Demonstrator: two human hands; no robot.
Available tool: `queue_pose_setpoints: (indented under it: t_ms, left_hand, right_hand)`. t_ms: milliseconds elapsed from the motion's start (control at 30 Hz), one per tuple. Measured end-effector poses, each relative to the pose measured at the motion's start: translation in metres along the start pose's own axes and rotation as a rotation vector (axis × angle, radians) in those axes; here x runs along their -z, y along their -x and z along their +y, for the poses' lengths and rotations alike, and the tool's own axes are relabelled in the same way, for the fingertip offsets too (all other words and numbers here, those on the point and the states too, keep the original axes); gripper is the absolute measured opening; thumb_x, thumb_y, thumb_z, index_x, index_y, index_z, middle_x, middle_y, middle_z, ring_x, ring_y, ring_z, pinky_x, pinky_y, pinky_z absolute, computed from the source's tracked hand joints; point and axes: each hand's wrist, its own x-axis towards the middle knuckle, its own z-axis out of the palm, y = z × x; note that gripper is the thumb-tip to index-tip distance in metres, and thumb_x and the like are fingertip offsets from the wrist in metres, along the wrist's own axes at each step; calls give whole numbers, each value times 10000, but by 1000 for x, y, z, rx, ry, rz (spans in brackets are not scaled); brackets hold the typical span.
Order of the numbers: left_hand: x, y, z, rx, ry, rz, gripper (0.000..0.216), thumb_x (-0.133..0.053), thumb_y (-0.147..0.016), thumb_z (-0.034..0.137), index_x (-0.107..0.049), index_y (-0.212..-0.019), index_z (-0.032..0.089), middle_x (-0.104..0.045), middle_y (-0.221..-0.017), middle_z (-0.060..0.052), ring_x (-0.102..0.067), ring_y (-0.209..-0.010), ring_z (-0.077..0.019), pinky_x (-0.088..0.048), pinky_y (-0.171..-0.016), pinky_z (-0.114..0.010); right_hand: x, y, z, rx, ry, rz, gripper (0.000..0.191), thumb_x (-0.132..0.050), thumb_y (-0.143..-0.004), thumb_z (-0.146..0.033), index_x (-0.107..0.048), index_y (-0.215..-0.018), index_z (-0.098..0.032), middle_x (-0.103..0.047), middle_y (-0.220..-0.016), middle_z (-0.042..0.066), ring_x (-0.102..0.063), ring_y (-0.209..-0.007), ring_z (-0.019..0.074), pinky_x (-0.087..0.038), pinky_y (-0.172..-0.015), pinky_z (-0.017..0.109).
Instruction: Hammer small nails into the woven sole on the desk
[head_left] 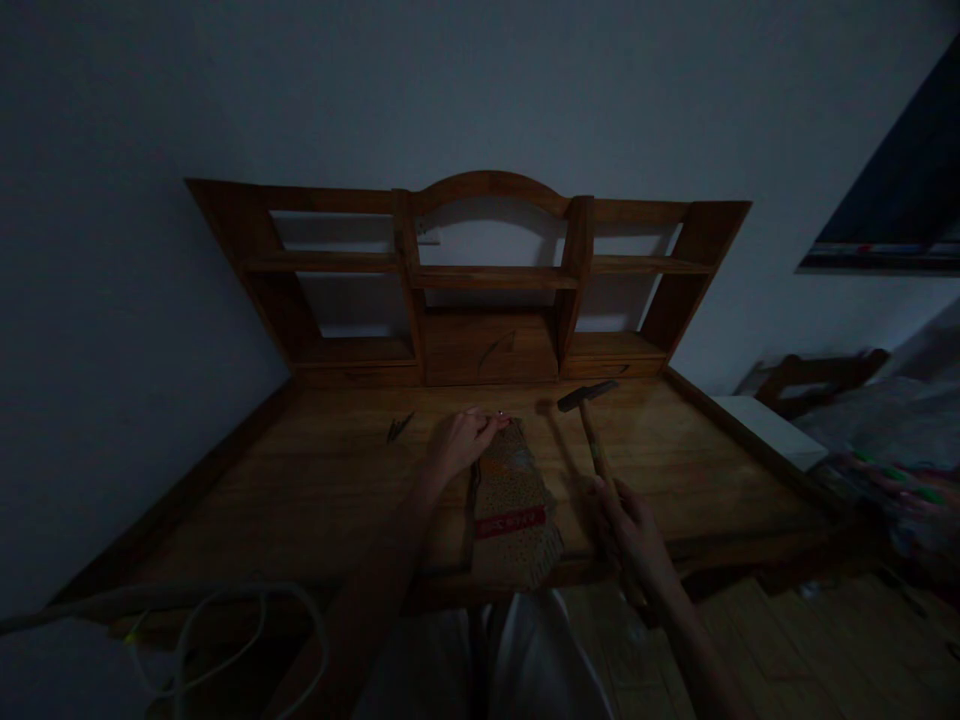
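Observation:
My right hand (628,525) is wrapped round the wooden handle of a hammer (597,445), its dark metal head raised over the right of the desktop. At the far end of a torn piece of cardboard (514,490) with a red printed band, my left hand (466,440) is closed in a pinch. A tiny bright spot shows at those fingertips, apparently the head of a nail (501,413); the rest of it is hidden. To the left of this hand lies a small cluster of thin dark nails (399,427).
The wooden desk (315,470) has a shelf unit (491,277) along its back and raised side edges. A pale cable (292,590) loops at the lower left. On the right stand a wooden chair (821,370) and a heap of plastic-covered things (885,440).

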Motion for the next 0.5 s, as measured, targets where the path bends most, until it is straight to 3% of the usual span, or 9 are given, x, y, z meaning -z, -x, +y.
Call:
queue_pose_setpoints:
  t_ms: [200, 300, 400, 500]
  left_hand:
    - [2, 1, 5, 37, 38, 5, 383, -382, -985, 362, -741, -1050, 246, -733, -1064, -33, -661, -967, -160, -467, -887, -249]
    - [3, 2, 9, -16, 85, 38, 388, -357, -993, 332, -720, -1096, 242, -713, -1127, -31, -647, -1026, -159, -462, -933, -262]
    - [5, -1, 5, -16, 132, 234, 418, -306, -1002, 324, -661, -1198, 222, -659, -1236, -41, -602, -1129, -159, -449, -990, -281]
    - [16, -4, -18, 111, 47, 483, 379, -357, -978, 320, -664, -1169, 206, -669, -1195, -62, -614, -1096, -174, -476, -949, -288]
  right_hand:
    - [1, 1, -1, -20, -28, 2, 420, -565, -831, -620, -524, -840, -202, -367, -524, -101, -317, -337, 48, -265, -281, 144]
    - [0, 2, -2, -4, -35, 3, 423, -561, -829, -627, -499, -790, -210, -369, -512, -102, -312, -329, 49, -257, -274, 143]
    - [0, 1, -2, -10, -68, 10, 427, -548, -831, -637, -479, -779, -219, -359, -503, -107, -289, -316, 49, -246, -261, 145]
    - [1, 0, 0, -7, -96, 39, 433, -556, -821, -645, -486, -795, -218, -360, -507, -109, -278, -314, 51, -245, -254, 153]
